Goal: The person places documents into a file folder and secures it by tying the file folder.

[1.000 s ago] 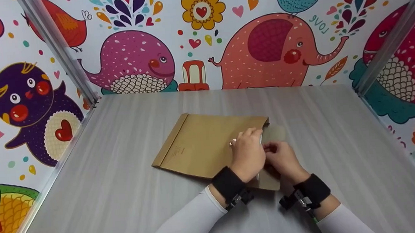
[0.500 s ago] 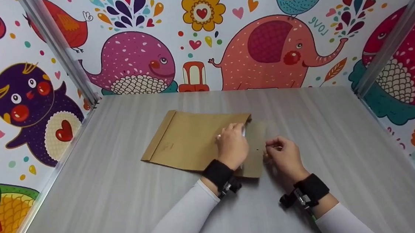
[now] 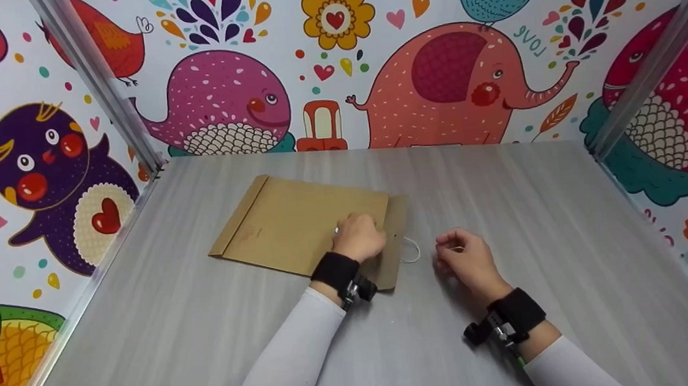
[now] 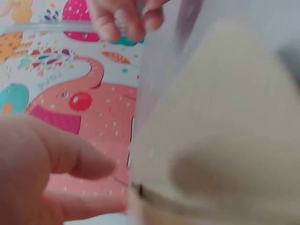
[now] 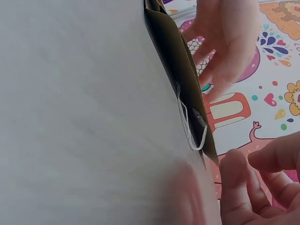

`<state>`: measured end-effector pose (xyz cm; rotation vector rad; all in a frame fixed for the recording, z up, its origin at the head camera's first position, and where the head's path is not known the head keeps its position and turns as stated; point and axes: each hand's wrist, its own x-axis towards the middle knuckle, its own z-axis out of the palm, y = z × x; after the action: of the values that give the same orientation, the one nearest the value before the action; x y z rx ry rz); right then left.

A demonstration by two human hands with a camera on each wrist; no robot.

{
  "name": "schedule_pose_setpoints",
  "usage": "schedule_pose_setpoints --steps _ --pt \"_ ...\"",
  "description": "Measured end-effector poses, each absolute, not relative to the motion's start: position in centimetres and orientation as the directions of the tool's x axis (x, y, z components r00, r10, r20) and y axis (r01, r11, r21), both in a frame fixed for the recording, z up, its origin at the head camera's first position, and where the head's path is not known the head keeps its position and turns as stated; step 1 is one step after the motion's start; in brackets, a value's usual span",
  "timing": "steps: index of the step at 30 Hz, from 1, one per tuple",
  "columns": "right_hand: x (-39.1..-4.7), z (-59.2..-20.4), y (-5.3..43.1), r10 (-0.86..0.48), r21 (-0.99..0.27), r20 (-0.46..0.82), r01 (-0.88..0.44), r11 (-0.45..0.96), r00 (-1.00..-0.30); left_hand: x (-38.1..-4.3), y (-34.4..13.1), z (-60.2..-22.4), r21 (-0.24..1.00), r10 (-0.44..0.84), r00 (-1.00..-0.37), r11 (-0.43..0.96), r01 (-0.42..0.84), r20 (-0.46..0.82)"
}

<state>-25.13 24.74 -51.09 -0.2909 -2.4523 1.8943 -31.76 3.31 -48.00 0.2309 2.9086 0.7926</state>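
Note:
A brown kraft paper file envelope lies on the table, its flap on the right side. From the flap a loop of white string sticks out; the right wrist view shows the string close up. My left hand is over the envelope near the flap fold. In the left wrist view its thumb and finger are apart, with nothing seen between them. To the right of the string, my right hand is off the envelope, fingers loosely bent and holding nothing visible.
The grey wood-look table is bordered by printed walls with cartoon animals. Metal corner posts stand at the back. Each wrist wears a black band with a small camera.
The envelope and my left hand have moved left, away from my right hand. My right hand, earlier at the flap, is now apart from it, and the string loop has come into view.

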Motion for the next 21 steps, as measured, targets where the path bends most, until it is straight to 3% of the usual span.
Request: schedule_pose_setpoints --steps 7,21 --pt "-25.2 -51.5 24.4 0.115 -0.966 -0.172 0.190 0.175 -0.978 -33.1 0.9 -48.1 0.437 0.247 -0.960 0.884 0.166 -0.135" --pt "-25.3 -52.4 24.6 -0.064 -0.968 -0.248 0.250 -0.032 -0.967 -33.1 0.5 -48.9 0.347 0.232 -0.969 0.918 0.191 -0.081"
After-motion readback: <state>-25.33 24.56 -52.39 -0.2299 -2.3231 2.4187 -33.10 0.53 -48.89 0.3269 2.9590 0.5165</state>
